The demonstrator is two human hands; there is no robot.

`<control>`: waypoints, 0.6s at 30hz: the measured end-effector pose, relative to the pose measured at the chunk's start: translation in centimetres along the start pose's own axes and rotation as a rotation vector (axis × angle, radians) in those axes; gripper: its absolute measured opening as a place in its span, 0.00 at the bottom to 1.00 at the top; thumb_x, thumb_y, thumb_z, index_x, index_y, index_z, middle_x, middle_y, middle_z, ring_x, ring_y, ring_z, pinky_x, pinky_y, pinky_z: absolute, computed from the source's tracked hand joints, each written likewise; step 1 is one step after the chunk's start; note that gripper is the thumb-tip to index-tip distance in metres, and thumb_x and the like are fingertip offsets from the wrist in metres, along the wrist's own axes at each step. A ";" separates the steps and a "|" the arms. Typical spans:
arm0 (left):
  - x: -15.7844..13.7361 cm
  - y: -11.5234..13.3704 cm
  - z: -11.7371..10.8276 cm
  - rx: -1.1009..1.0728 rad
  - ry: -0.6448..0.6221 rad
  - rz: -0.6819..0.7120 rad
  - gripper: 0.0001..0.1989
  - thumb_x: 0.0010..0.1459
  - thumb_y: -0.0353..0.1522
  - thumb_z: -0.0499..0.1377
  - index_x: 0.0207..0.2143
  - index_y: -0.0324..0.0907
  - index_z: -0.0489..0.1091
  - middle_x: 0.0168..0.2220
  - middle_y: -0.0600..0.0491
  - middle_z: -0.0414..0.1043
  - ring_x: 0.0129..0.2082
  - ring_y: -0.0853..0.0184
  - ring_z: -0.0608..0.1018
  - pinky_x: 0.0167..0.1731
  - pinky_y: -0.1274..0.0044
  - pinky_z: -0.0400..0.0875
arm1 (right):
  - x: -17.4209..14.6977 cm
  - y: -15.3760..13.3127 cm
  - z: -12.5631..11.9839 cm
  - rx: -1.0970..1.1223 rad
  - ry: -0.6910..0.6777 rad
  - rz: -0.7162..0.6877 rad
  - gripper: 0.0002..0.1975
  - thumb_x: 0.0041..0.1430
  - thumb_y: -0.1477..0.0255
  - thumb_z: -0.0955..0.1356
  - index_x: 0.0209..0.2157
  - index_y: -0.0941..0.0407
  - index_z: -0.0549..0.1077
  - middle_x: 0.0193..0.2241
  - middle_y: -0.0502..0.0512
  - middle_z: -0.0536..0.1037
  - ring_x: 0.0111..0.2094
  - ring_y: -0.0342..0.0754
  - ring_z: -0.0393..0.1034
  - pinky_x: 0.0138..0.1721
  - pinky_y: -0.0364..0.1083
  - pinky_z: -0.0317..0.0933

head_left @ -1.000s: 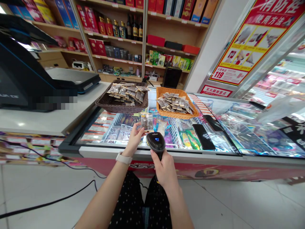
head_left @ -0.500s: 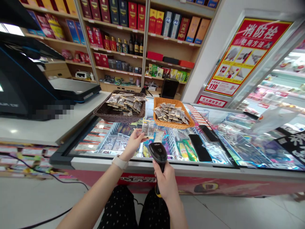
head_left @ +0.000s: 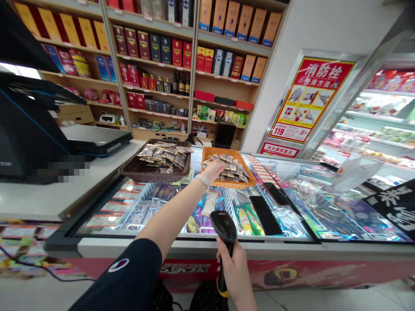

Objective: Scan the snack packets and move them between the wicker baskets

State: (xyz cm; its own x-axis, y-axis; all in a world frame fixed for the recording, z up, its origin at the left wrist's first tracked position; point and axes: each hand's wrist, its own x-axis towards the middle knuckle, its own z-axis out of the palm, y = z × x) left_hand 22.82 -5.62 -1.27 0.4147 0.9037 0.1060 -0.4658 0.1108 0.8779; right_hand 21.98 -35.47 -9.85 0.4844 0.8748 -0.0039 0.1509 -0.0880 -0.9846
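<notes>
My left hand [head_left: 214,169] reaches over the orange wicker basket [head_left: 223,183], touching or just above its pile of small clear-and-brown packets [head_left: 238,170]. Its fingertips are partly hidden, so I cannot tell whether a packet is between them. In my right hand [head_left: 233,263] is a black handheld barcode scanner [head_left: 223,226] with a yellow lower end, its head pointing forward above the freezer's front edge. To the left of the orange basket sits a dark brown wicker basket [head_left: 142,175] with a similar heap of packets [head_left: 165,154].
Both baskets rest on a glass-topped chest freezer [head_left: 129,242]. Two black phones [head_left: 266,215] and a pale packet [head_left: 210,203] lie on the glass. At left, a counter [head_left: 39,201] holds a weighing scale [head_left: 94,136]. Shelves of boxes [head_left: 158,47] stand behind.
My left hand has moved forward and right from above the glass, where it held a small packet, to the orange basket. The scanner stays in my right hand. The view has tilted up.
</notes>
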 end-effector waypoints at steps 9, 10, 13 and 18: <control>-6.0 5.5 -11.3 0.717 0.219 0.220 0.17 0.55 0.30 0.62 0.47 0.37 0.77 0.52 0.41 0.79 0.50 0.57 0.80 0.57 0.66 0.71 | -0.3 -1.3 0.9 0.011 -0.053 -0.075 0.29 0.61 0.44 0.67 0.36 0.58 0.78 0.21 0.53 0.75 0.20 0.50 0.69 0.21 0.45 0.64; -6.3 6.9 -13.3 0.897 0.296 0.257 0.16 0.55 0.29 0.61 0.46 0.37 0.78 0.50 0.41 0.80 0.50 0.57 0.80 0.57 0.67 0.70 | -0.5 -1.6 1.2 0.008 -0.069 -0.091 0.28 0.62 0.45 0.67 0.37 0.58 0.78 0.22 0.54 0.77 0.21 0.51 0.71 0.21 0.45 0.64; -6.1 10.4 -18.2 1.346 0.471 0.137 0.11 0.54 0.31 0.61 0.39 0.38 0.79 0.42 0.40 0.82 0.48 0.52 0.80 0.53 0.68 0.71 | -1.1 -2.6 2.1 -0.013 -0.138 -0.132 0.26 0.64 0.48 0.67 0.38 0.58 0.79 0.23 0.56 0.79 0.24 0.53 0.74 0.22 0.45 0.65; -4.2 12.3 -21.5 1.623 0.473 -0.262 0.19 0.42 0.43 0.71 0.31 0.37 0.77 0.38 0.32 0.80 0.50 0.37 0.79 0.47 0.63 0.72 | -1.8 -5.0 3.9 -0.053 -0.283 -0.179 0.19 0.67 0.57 0.66 0.43 0.58 0.79 0.34 0.59 0.83 0.36 0.56 0.78 0.34 0.46 0.68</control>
State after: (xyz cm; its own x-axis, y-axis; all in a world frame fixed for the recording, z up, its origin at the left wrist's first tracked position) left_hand -1.41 0.83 -0.97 -0.0449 0.9988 0.0183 0.9079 0.0331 0.4179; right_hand 17.04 -34.78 -5.63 0.1891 0.9755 0.1120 0.2604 0.0602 -0.9636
